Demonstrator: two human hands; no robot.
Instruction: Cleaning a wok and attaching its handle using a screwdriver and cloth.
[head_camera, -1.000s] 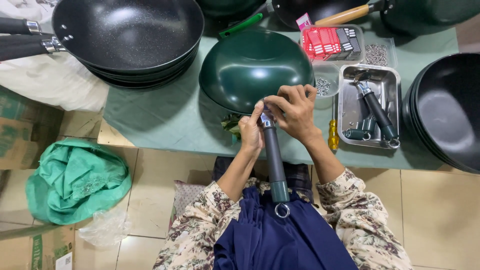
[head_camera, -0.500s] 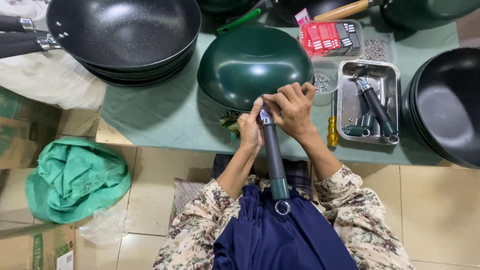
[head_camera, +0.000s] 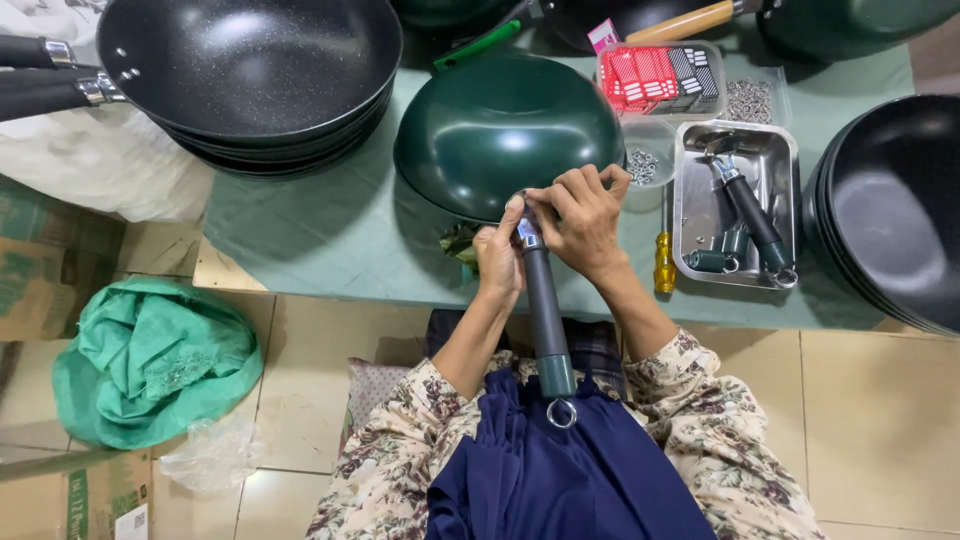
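my left hand (head_camera: 497, 262) and right hand (head_camera: 580, 215) both pinch closed around the metal joint of the grey pan handle (head_camera: 545, 315), where it meets the upturned green wok (head_camera: 505, 130) on the table (head_camera: 320, 230), beside a steel tray (head_camera: 700, 215).

black pan stack (head_camera: 250, 80) | steel tray (head_camera: 735, 205) | yellow screwdriver (head_camera: 665, 262) | green cloth (head_camera: 150, 360)

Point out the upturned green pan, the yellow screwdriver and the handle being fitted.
green pan (head_camera: 505, 125), head view, on its domed underside.
yellow screwdriver (head_camera: 664, 270), head view, on its grip.
handle (head_camera: 546, 315), head view, on its grey shaft.
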